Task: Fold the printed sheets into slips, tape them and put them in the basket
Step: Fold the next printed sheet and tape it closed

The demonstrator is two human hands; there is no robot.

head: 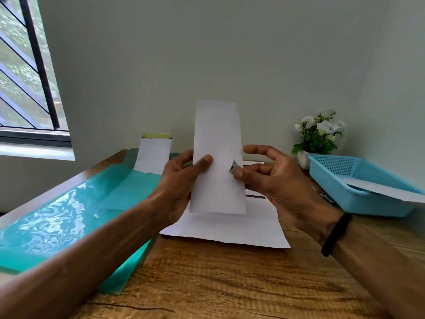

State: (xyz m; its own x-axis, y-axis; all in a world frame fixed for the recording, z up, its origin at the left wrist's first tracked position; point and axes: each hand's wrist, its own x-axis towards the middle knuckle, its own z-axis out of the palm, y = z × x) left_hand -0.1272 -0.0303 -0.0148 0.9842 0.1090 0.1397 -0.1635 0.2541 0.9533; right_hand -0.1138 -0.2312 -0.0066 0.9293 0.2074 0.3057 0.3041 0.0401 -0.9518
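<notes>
Taping step: the left hand (181, 178) grips the folded slip (218, 157) while the right hand (271, 178) pinches tape (234, 168), which next needs pressing across the seam.

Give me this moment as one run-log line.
stage: taping | left hand: holds folded slip upright | right hand: pinches tape piece at slip edge | basket: one slip inside

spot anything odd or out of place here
One thing: the slip in the basket is not fully inside; its end juts out over the near right rim. The rest looks orderly.
</notes>
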